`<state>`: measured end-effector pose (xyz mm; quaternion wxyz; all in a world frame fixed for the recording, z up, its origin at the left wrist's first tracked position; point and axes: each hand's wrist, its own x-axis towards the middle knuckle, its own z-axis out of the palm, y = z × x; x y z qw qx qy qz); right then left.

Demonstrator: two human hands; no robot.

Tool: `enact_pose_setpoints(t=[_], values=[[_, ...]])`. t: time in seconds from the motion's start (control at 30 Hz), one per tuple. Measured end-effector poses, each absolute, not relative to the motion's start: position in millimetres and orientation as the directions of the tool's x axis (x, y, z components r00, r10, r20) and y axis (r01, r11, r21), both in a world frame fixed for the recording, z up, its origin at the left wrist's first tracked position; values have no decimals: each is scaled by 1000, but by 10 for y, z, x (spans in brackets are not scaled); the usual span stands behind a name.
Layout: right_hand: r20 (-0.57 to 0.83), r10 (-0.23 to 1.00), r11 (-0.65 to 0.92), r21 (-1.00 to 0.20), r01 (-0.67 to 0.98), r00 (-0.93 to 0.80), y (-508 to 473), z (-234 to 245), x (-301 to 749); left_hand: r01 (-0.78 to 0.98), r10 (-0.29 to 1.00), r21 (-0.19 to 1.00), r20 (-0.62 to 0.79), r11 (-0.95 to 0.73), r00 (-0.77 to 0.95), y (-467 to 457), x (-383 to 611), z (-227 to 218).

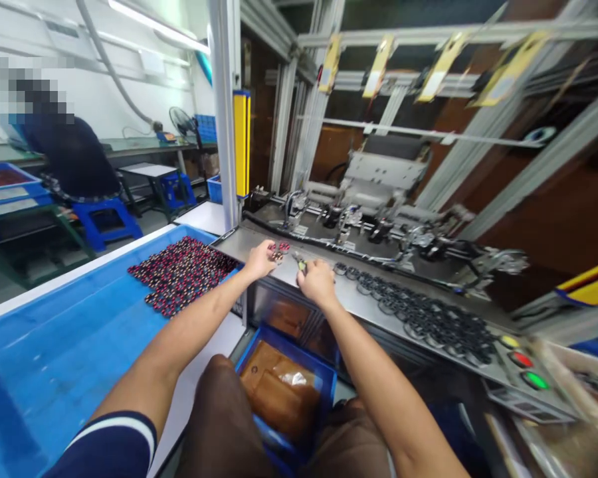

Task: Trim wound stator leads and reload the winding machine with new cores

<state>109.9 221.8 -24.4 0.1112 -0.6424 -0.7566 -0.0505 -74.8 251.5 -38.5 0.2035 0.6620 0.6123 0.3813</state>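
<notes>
My left hand (260, 260) is at the front edge of the metal worktop, its fingertips closed on a small round copper-and-dark part (278, 257). Right beside those fingertips lies a similar part with red on it (284, 246). A hand's width to the right, my right hand (317, 281) is wrapped around a small pair of pliers (301, 265) with yellow-green handles. Their metal tip points up and left, towards the small parts. Fingers hide most of the handles. Black rings (413, 305) lie in a dense band along the worktop to the right of my right hand.
A blue tray (74, 332) at left holds a heap of red-and-black round parts (184, 275). Behind the worktop (259, 242) stands a machine with metal fixtures (346, 219). Below is a blue bin (329, 385); at right, a green button (535, 380). A seated person (72, 156) is at far left.
</notes>
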Motion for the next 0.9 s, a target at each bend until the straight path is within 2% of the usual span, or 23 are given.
enact_pose_setpoints(t=[0.13, 0.27, 0.4, 0.5, 0.63, 0.73, 0.77, 0.8, 0.87, 0.9], values=[[269, 952, 172, -80, 982, -145, 2185, -237, 1117, 595, 950, 774, 308, -217, -54, 2529, -624, -411], [290, 947, 184, -149, 971, -135, 2175, -275, 1126, 549, 910, 784, 403, -290, -96, 2403, -620, -389], [308, 942, 225, -292, 930, -131, 2197, -226, 1137, 467, 834, 771, 540, -434, -117, 1963, -632, -286], [345, 923, 317, -432, 844, -170, 2128, -96, 1142, 399, 770, 739, 627, -542, -116, 1439, -611, -196], [387, 888, 452, -637, 624, -248, 1598, 21, 1187, 369, 626, 624, 768, -689, -131, 763, -579, -146], [327, 883, 447, -803, 394, -336, 909, 11, 1315, 385, 513, 499, 855, -776, -74, 431, -557, -129], [283, 891, 368, -908, 200, -355, 684, 6, 1361, 390, 504, 482, 862, -785, -51, 360, -542, -114], [229, 903, 271, -960, 68, -364, 484, 7, 1399, 387, 497, 470, 867, -793, -35, 306, -519, -95], [131, 921, 88, -987, -131, -367, 193, 32, 1440, 368, 492, 463, 871, -806, -19, 243, -453, -50], [93, 927, 35, -986, -164, -363, 106, 56, 1446, 356, 500, 470, 866, -808, -9, 228, -411, -28]])
